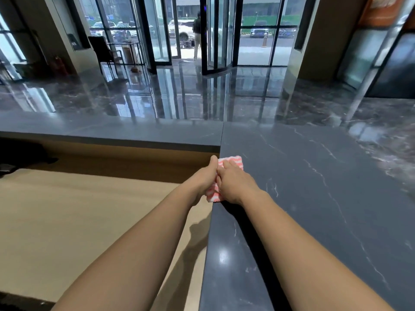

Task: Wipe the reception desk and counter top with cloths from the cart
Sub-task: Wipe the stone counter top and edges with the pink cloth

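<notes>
A folded pink-and-white striped cloth [235, 161] lies at the inner corner of the dark grey marble counter top [314, 198]. My right hand [235, 184] presses flat on top of it, fingers spread forward. My left hand [205, 176] grips the cloth's left edge, where it hangs over the counter's rim, thumb pointing up. Most of the cloth is hidden under the two hands. The lower beige desk surface [78, 221] runs below and to the left of the counter.
The raised counter continues to the left as a narrow dark ledge [112, 133]. A dark object [20, 158] rests at the desk's far left. Beyond lie a glossy marble lobby floor, a chair [103, 50], a revolving glass door, and a person [197, 34] standing in the doorway.
</notes>
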`<state>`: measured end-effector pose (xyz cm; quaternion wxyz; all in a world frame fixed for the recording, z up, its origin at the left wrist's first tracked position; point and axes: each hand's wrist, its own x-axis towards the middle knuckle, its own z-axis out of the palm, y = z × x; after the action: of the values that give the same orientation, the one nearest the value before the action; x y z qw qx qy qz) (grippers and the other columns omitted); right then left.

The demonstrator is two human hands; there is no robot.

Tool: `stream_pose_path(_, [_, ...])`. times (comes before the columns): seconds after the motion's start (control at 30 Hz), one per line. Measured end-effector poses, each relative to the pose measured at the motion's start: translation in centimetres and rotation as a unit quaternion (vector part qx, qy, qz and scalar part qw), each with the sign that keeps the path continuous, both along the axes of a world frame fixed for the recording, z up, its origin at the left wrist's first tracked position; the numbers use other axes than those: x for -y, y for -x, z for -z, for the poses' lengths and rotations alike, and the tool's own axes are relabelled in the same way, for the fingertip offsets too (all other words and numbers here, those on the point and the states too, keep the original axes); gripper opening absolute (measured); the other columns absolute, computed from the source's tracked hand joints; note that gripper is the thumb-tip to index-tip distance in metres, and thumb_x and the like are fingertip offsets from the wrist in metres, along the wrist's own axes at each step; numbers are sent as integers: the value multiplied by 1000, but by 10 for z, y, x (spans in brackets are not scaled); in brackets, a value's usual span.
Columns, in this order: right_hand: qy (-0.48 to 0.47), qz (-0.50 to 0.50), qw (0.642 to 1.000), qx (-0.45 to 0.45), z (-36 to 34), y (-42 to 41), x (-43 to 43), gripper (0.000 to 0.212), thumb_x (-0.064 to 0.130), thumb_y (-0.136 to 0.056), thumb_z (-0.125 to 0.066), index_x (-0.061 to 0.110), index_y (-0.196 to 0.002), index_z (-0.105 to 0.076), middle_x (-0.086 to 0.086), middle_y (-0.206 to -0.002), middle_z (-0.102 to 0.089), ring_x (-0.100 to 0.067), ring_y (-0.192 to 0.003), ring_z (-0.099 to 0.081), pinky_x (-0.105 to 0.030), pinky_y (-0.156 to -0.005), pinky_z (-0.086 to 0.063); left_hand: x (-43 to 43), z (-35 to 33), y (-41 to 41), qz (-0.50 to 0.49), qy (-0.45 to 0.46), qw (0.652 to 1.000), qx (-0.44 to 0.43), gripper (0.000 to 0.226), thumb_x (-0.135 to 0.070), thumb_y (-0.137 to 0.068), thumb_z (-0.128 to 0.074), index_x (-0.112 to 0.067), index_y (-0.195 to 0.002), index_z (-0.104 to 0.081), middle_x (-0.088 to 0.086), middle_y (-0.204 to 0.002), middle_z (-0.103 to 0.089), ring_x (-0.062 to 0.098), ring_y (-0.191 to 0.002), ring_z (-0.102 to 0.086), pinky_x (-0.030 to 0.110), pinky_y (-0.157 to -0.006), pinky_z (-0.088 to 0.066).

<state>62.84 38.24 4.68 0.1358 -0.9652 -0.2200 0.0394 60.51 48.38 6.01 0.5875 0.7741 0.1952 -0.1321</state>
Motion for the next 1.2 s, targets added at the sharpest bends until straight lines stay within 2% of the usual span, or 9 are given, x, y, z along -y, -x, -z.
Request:
stream_pose_path(0.1, [0,15,1000,-5,-1,-19,-4,39,23,-99,-44,18,-138,-47,-5,-136,-43,-22,-125,-40,-39,-93,-45,-1,-3,-18,3,-16,1000,19,62,-55,-101,-16,-17,-61,-44,-8,-34,-48,7,-39,-50,25,-56,-38])
stream_pose_path(0.17, [9,22,1000,-8,-2,-31,-5,41,22,-99,-47,18,-139,-46,-6,-140,-41,-23,-130,-36,-40,-95,-43,-2,-2,-31,8,-21,999,30,62,-53,-102,-16,-16,-60,-43,-8,-35,-47,11,-45,-48,26,-55,-39])
stream_pose_path(0.3, [32,35,999,-18,-2,-47,-6,48,25,-99,-46,16,-145,-36,-7,-150,-31,-24,-140,-25,-43,-104,-38,-5,-5,-47,-2,-15,998,57,55,-48,-103,-21,-16,-69,-50,-1,-54,-54,13,-54,-52,24,-51,-42])
stream_pose_path(0.43, [19,41,999,-10,-4,-43,-5,46,24,-100,-44,16,-144,-38,-6,-146,-36,-23,-136,-30,-40,-101,-38,-2,-1,-42,11,7,998,69,53,-41,-104,-22,-16,-65,-48,-9,-38,-48,6,-40,-47,19,-44,-37])
stream_pose_path(0.53, [10,38,999,0,-3,-30,-2,44,25,-101,-42,16,-144,-40,-5,-145,-38,-22,-135,-32,-38,-102,-37,-1,2,-28,5,24,995,95,53,-37,-105,-25,-16,-61,-47,-8,-36,-48,10,-47,-45,22,-49,-36])
stream_pose_path(0.83, [12,8,1000,9,3,42,11,46,32,-105,-31,17,-149,-33,-5,-155,-29,-21,-145,-21,-39,-111,-30,9,0,49,-16,17,996,91,48,-37,-104,-28,-12,-81,-62,3,-72,-64,13,-65,-58,23,-58,-43])
stream_pose_path(0.97, [22,-11,1000,8,4,80,19,54,31,-102,-43,17,-151,-28,-6,-157,-25,-22,-147,-18,-39,-114,-28,17,-2,89,-27,10,996,89,48,-38,-104,-27,-11,-85,-62,5,-74,-63,12,-62,-57,22,-54,-41])
stream_pose_path(1.13, [14,-39,999,15,4,128,31,47,31,-103,-38,15,-147,-34,-6,-153,-30,-22,-144,-22,-37,-112,-28,25,1,139,-53,-13,995,87,50,-40,-103,-29,-7,-103,-66,13,-97,-71,19,-81,-64,27,-65,-48])
stream_pose_path(1.2, [9,-48,999,17,3,148,35,46,31,-103,-38,16,-146,-35,-5,-153,-30,-22,-143,-22,-38,-112,-28,28,1,160,-55,-18,994,90,49,-39,-103,-29,-7,-107,-66,11,-99,-71,20,-85,-66,26,-67,-49])
